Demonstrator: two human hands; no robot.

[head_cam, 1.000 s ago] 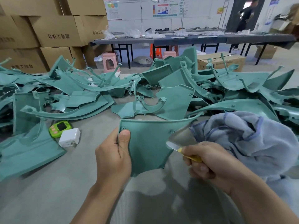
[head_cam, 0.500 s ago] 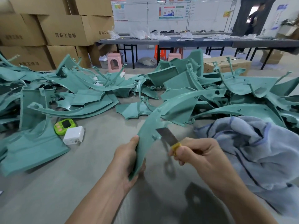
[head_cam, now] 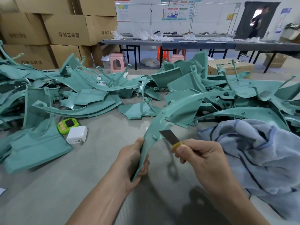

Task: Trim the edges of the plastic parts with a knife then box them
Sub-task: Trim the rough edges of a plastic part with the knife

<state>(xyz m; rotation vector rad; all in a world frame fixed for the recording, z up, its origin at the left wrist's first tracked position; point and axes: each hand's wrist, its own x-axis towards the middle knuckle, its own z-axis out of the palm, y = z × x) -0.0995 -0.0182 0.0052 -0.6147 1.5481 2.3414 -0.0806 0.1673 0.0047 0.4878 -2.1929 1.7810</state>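
Teal curved plastic part [head_cam: 164, 120], held edge-on, bears small tabs.

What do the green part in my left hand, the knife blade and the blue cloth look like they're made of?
Green part: moulded plastic, smooth with a soft sheen; thin curved wall with moulded pegs. Knife blade: probably steel, dull grey, flat and thin. Blue cloth: soft textile, perhaps cotton towelling; loose rumpled folds.

My left hand [head_cam: 134, 157] grips the bottom of a curved green plastic part [head_cam: 164, 117], held edge-on. My right hand [head_cam: 200, 155] pinches a knife [head_cam: 170, 138], blade right up against its rim. Piles of green parts [head_cam: 90, 95] behind, blue cloth [head_cam: 259, 153] just to my right.
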